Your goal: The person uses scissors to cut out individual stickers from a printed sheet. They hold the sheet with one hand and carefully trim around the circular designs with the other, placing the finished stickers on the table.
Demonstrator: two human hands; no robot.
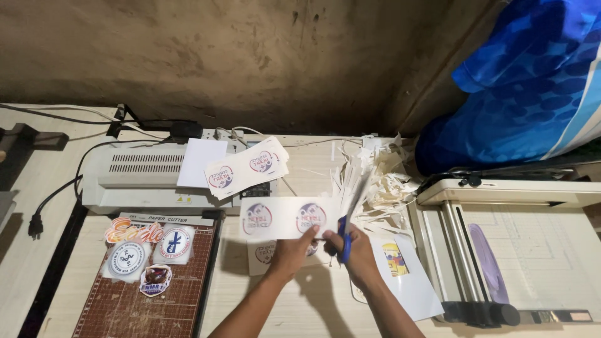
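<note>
Blue-handled scissors point(345, 240) are worked by the right hand point(358, 251), its grip closed through the loops, while a printed sticker strip point(285, 216) (pinched taut by the left hand point(293, 251)) is steadied above the surface point(263, 300), paper offcuts point(382, 178) heaped behind.

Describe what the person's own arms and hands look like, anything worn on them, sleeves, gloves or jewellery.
Both forearms come up from the bottom edge and are bare: no sleeves reach into view. The left hand and right hand wear no gloves. No watch, bracelet or ring shows, though the dim light and small size make fine jewellery hard to rule out.
</note>
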